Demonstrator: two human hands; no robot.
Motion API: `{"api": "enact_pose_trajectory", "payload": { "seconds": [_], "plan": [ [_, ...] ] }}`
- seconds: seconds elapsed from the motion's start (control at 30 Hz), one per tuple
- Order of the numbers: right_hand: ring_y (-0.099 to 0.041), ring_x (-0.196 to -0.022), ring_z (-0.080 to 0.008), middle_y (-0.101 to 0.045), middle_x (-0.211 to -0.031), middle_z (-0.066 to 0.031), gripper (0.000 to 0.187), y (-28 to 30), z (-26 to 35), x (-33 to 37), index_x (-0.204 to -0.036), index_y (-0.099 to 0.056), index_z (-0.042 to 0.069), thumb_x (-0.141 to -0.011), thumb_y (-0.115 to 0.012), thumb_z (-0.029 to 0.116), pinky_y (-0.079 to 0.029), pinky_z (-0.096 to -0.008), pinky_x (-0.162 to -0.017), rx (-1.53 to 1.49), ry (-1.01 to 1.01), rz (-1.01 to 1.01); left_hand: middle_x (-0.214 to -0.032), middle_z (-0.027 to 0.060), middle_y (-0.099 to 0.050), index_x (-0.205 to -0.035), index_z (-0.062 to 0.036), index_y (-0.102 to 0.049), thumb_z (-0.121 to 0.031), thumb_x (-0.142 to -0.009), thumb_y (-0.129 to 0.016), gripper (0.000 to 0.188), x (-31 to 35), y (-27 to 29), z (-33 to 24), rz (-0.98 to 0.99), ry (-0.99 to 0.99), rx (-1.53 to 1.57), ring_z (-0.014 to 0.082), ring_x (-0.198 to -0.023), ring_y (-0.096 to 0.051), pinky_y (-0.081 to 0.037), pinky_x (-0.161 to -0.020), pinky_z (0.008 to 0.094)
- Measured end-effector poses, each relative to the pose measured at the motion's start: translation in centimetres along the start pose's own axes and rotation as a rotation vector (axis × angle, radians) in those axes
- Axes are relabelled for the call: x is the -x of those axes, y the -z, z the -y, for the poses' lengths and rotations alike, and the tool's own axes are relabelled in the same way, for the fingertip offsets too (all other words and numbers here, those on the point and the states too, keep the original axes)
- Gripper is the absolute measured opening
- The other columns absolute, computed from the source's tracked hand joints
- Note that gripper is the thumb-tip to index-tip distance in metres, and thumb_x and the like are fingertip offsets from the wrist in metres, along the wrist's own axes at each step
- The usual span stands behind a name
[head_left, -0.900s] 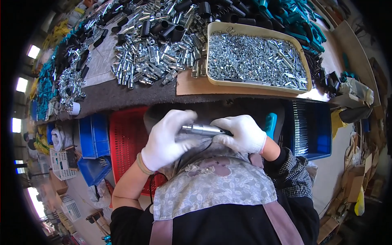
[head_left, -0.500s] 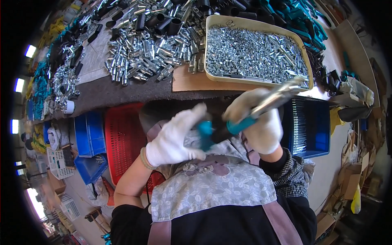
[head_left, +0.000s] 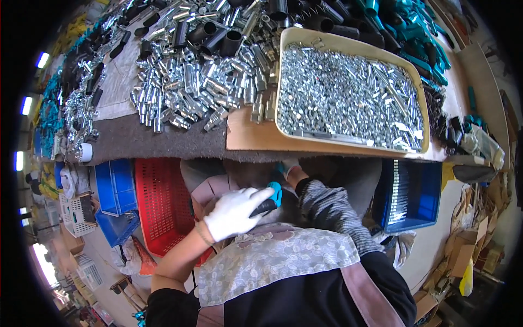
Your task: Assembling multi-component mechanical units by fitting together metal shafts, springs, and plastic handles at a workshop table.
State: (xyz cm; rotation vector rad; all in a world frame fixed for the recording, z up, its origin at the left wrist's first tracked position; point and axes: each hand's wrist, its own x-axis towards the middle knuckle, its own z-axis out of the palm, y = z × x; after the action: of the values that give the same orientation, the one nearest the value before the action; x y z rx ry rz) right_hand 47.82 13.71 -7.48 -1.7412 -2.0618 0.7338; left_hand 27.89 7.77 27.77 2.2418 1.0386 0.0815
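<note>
My left hand, in a white glove, is closed around a teal-and-black handle piece above my lap. The teal end sticks out past my fingers, and the black part lies under them. My right hand, also gloved, reaches forward beneath the front edge of the workbench. Only a bit of it shows beside a small teal patch, and the bench edge hides its fingers. Whether it holds anything cannot be seen.
On the bench stands a cream tray of small metal pieces, beside a heap of silver metal fittings. Black tubes and teal parts lie farther back. A red basket and blue bins flank my legs.
My right hand has gone from above my lap to under the bench edge, and the metal-shafted tool it held is out of sight. My left hand has turned over, still with a teal piece.
</note>
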Motion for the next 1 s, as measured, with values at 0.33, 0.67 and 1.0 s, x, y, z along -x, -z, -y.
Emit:
{"api": "enact_pose_trajectory", "payload": {
  "seconds": [0.33, 0.67, 1.0],
  "plan": [
    [-0.058, -0.117, -0.0406, -0.063, -0.123, -0.0229, 0.031, 0.9, 2.2, 0.7, -0.115, -0.066, 0.005, -0.095, -0.047, 0.019, -0.045, -0.0472, -0.100, -0.048, 0.074, -0.009, -0.112, 0.0116, -0.067, -0.124, -0.0136, -0.064, -0.039, -0.084, -0.070, 0.047, -2.7, -4.1, 2.8, 0.069, 0.108, 0.034, 0.0321, -0.098, -0.066, -0.054, -0.084, 0.0427],
    [-0.057, -0.118, -0.0410, -0.062, -0.124, -0.0229, 0.032, 3.5, 3.8, 1.3, -0.117, -0.065, 0.006, -0.095, -0.047, 0.020, -0.044, -0.0475, -0.102, -0.097, 0.115, -0.013, -0.107, 0.0142, -0.069, -0.119, -0.0124, -0.066, -0.040, -0.081, -0.072, 0.047, -3.3, -5.1, 3.6, -0.054, 0.128, 0.095, 0.0337, -0.094, -0.068, -0.056, -0.082, 0.0428],
    [-0.056, -0.120, -0.0414, -0.061, -0.126, -0.0229, 0.033, 9.0, 5.4, 3.7, -0.119, -0.065, 0.006, -0.095, -0.047, 0.020, -0.043, -0.0477, -0.103, -0.098, 0.164, -0.012, -0.093, 0.0211, -0.069, -0.116, -0.0086, -0.058, -0.033, -0.082, -0.066, 0.043, -6.4, -9.9, 3.6, -0.116, 0.388, 0.136, 0.0406, -0.085, -0.068, -0.054, -0.076, 0.0497]
  ]
}}
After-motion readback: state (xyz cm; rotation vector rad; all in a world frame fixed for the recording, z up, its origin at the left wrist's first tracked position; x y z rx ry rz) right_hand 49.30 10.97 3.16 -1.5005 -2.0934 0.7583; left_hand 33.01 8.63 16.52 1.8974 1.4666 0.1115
